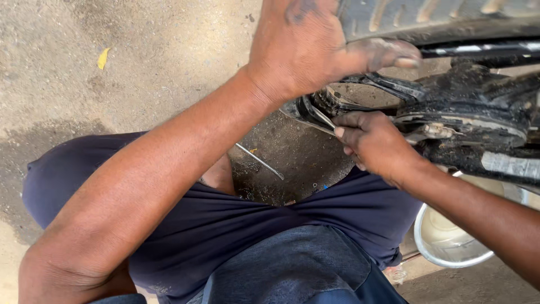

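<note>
Looking down, I see my right hand (374, 143) at centre-right clamped on a flat metal tool (315, 115) wedged against the greasy wheel hub (467, 107). My left hand (306, 45), top centre, presses on the tyre (439, 17) just above, thumb extended.

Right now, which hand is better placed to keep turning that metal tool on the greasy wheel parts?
Probably the right hand: it already grips the metal tool at the dirty wheel assembly. The left hand rests higher, by the tyre, thumb on the frame, seemingly only steadying.
</note>
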A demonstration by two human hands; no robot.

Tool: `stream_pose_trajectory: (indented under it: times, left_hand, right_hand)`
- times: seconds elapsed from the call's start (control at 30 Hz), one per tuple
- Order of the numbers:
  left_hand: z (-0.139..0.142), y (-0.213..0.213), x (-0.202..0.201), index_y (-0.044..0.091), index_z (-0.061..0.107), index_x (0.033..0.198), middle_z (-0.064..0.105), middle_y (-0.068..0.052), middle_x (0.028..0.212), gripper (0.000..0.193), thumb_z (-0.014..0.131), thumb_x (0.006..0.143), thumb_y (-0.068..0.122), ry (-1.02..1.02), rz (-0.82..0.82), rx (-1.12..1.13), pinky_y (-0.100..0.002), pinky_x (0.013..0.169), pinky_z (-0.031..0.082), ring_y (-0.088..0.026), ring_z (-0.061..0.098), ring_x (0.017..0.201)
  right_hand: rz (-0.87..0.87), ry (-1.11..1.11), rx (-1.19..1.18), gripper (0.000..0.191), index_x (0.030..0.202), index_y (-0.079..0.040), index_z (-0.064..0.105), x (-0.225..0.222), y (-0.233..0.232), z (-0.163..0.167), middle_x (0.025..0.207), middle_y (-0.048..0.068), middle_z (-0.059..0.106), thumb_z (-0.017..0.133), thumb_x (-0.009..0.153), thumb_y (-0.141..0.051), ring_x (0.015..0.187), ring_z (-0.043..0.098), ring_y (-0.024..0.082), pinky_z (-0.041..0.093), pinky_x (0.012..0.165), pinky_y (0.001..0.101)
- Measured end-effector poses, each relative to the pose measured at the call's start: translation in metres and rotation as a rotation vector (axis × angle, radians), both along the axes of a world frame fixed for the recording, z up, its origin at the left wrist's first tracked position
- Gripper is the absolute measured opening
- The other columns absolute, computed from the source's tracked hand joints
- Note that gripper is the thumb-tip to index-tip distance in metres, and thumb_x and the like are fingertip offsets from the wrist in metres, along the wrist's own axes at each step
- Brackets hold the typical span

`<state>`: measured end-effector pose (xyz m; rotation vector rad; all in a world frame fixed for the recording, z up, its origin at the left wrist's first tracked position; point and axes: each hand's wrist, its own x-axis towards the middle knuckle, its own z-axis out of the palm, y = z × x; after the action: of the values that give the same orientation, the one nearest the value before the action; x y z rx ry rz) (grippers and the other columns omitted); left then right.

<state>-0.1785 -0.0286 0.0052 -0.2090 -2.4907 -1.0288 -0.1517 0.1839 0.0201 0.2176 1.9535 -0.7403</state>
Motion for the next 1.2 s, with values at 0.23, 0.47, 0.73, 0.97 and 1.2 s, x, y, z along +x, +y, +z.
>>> stream_pose_trajectory:
  times: [0.23,0.47,0.73,0.97,1.2]
  left_hand:
    - [0.007,0.007,0.001,0.008,0.061,0.131,0.066,-0.012,0.112,0.091,0.075,0.082,0.084,0.182,0.037,0.026,-0.045,0.084,0.058,-0.028,0.068,0.102]
    - [0.000,0.015,0.008,0.011,0.053,0.140,0.065,-0.010,0.122,0.099,0.073,0.081,0.088,0.113,0.046,0.089,-0.040,0.089,0.061,-0.027,0.069,0.109]
    - [0.014,0.010,0.004,0.010,0.038,0.149,0.059,-0.013,0.137,0.101,0.071,0.083,0.078,0.143,-0.025,0.162,-0.040,0.103,0.059,-0.028,0.066,0.119]
    - [0.034,0.005,0.012,0.023,0.036,0.150,0.056,-0.001,0.137,0.097,0.074,0.079,0.076,0.042,-0.003,0.256,-0.027,0.102,0.059,-0.015,0.066,0.116]
    - [-0.016,-0.004,-0.009,0.015,0.038,0.156,0.059,-0.004,0.133,0.109,0.068,0.080,0.087,0.027,-0.164,0.202,-0.031,0.088,0.063,-0.018,0.072,0.103]
  right_hand:
    - [-0.346,-0.076,-0.107,0.038,0.131,-0.001,0.065,0.034,-0.003,-0.007,0.068,0.003,0.054,0.061,0.097,-0.017,0.047,0.044,0.010,0.036,0.040,0.0268]
    - [-0.405,-0.021,-0.134,0.040,0.136,-0.006,0.064,0.054,-0.017,-0.006,0.070,0.000,0.052,0.057,0.099,-0.019,0.049,0.044,0.008,0.036,0.041,0.0243]
    - [-0.524,0.033,-0.258,0.042,0.139,-0.002,0.061,0.085,-0.010,-0.030,0.071,0.000,0.052,0.056,0.100,-0.018,0.049,0.043,0.008,0.037,0.040,0.0239]
    - [-0.960,-0.056,-0.871,0.038,0.139,-0.004,0.056,0.123,-0.124,-0.114,0.076,0.006,0.054,0.059,0.102,-0.013,0.055,0.047,0.016,0.040,0.046,0.0306]
    - [-0.906,0.094,-0.636,0.031,0.132,0.001,0.055,0.154,-0.089,-0.193,0.080,0.012,0.056,0.061,0.103,-0.009,0.062,0.051,0.024,0.043,0.053,0.0361]
